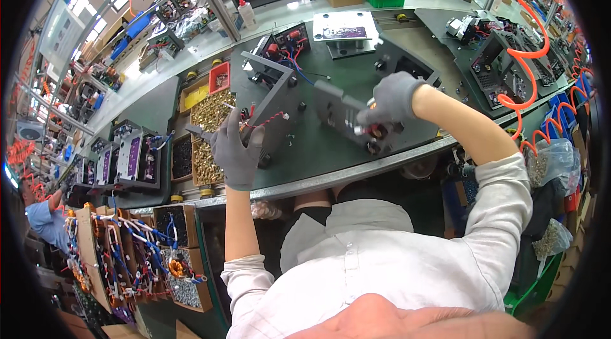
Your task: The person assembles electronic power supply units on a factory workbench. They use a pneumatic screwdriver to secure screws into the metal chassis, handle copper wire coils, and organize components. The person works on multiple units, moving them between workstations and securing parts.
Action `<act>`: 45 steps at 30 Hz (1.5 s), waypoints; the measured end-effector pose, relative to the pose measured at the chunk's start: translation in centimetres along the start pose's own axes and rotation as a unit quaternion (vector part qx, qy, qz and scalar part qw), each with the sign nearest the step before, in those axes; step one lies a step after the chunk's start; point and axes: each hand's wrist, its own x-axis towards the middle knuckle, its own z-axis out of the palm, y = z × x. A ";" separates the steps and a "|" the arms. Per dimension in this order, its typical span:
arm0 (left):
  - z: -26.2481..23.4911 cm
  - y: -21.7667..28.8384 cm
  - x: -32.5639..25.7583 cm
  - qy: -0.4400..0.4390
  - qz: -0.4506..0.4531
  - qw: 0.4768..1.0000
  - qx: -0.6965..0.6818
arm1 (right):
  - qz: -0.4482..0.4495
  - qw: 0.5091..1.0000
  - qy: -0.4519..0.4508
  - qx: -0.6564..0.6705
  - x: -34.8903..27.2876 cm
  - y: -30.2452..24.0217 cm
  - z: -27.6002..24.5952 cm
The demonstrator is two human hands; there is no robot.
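Note:
My left hand (235,157), in a grey glove, is beside the bin of brass-coloured screws (213,110), its fingers stretched and apart. A thin pale piece shows by its fingertips; I cannot make out what it is. To its right stands an angled grey metal housing (280,94) with red and black wires. My right hand (393,100), also gloved and blurred by motion, is closed over a grey panel (340,113) with round fittings. Small dark and reddish parts (375,138) lie under its fingers. What the hand grips is hidden.
Black screw bins (182,157) and a red tray (219,77) adjoin the brass screws. A white plate (344,28) lies behind. Finished-looking grey units (130,157) stand left, wire bundles (124,256) lower left. An orange coiled hose (525,59) hangs at right; a metal edge (356,170) borders the bench.

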 end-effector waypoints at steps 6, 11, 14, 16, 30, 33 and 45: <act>1.8 0.2 0.5 0.024 0.000 0.999 0.039 | 0.109 0.980 0.166 0.016 6.2 5.4 -0.1; 2.1 0.0 0.4 0.027 -0.018 0.998 0.052 | -0.109 0.737 0.660 0.103 2.9 2.9 1.6; 2.3 -0.5 0.3 0.067 0.000 0.995 0.078 | -0.188 0.715 0.647 0.188 -2.9 -0.4 7.6; 2.8 -0.1 0.8 0.077 0.015 0.994 0.070 | -0.195 0.761 0.472 0.399 -6.0 -1.0 14.4; -14.4 -3.1 -9.3 -0.060 -0.145 0.985 0.074 | 0.170 0.257 0.212 0.927 -9.0 22.8 48.9; -22.2 -4.1 -12.8 -0.002 -0.264 0.943 0.203 | 0.205 0.312 0.212 0.903 -4.4 20.8 43.7; -33.6 -10.7 -26.3 -0.200 -0.537 0.726 0.378 | -0.185 0.566 0.025 0.803 -0.3 -4.0 20.0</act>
